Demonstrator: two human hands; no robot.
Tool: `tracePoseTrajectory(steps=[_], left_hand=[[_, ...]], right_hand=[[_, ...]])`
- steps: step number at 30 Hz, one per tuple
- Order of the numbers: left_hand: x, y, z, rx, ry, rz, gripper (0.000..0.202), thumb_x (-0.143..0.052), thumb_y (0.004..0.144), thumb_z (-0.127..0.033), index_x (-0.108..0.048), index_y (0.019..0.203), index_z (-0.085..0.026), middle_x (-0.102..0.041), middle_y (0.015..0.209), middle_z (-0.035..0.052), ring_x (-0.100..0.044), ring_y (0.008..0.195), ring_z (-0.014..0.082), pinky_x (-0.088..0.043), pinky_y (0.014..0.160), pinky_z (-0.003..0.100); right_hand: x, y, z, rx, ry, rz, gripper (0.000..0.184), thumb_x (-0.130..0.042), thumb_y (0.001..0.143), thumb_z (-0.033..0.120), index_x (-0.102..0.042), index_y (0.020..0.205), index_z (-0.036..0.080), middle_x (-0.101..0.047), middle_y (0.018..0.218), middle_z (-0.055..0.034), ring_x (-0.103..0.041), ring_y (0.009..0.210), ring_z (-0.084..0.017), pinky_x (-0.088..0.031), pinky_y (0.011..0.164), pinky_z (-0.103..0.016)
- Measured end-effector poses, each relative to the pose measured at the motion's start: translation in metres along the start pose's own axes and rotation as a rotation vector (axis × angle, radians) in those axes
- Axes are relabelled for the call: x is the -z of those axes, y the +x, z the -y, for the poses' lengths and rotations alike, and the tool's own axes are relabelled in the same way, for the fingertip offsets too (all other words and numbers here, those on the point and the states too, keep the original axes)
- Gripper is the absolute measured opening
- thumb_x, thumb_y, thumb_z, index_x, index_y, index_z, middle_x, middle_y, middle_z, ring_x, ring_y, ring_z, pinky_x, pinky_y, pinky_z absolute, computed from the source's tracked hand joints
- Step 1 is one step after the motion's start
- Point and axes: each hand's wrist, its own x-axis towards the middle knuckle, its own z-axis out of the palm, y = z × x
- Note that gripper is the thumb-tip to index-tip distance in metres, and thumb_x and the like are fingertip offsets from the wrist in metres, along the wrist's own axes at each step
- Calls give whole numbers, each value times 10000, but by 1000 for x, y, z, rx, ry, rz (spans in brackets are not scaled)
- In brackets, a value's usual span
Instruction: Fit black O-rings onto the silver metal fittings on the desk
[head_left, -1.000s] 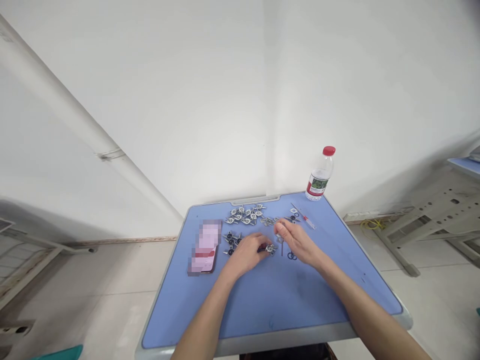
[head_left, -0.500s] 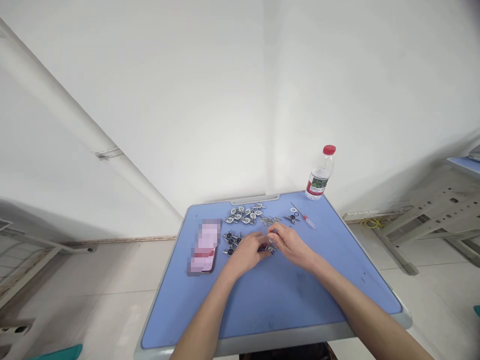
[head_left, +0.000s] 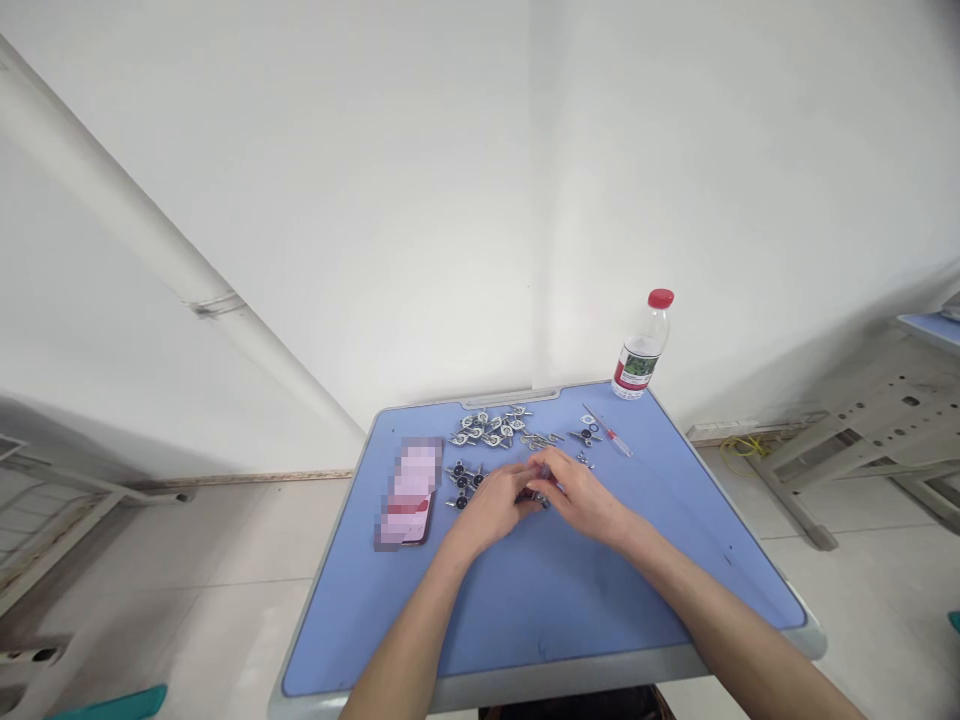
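Observation:
My left hand [head_left: 491, 505] and my right hand [head_left: 581, 495] meet over the middle of the blue table [head_left: 540, 600]. Both are closed in a pinch around a small metal part [head_left: 538, 495] held between their fingertips; the part is mostly hidden. A pile of silver metal parts [head_left: 491, 428] lies just beyond my hands. A few parts with dark centres [head_left: 459, 485] lie left of my left hand. More small parts and a dark ring [head_left: 587, 433] sit to the right of the pile.
A phone [head_left: 409, 495] lies at the left of the table. A thin red-tipped tool [head_left: 611, 433] lies near the far right corner, beside a clear bottle with a red cap [head_left: 641, 345]. Another desk frame [head_left: 862, 430] stands at the right.
My right hand has moved left from beside the dark rings to meet my left hand, and both now pinch the same small part. My left hand has stayed in place.

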Motion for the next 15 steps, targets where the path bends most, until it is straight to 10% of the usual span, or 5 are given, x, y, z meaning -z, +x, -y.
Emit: tracePoseTrajectory(steps=[15], left_hand=[[-3,2,5,-70,5,-17,168,-521,794,-134,-635,902,-193,-633,982,50,-575,892,202,-446,792,311]], right_hand=[[-1,0,-5,85,-20,-63,293,-403,943,199,-504,1214,249,-634,986,-63,-597,885,-187,-495,792,-347]])
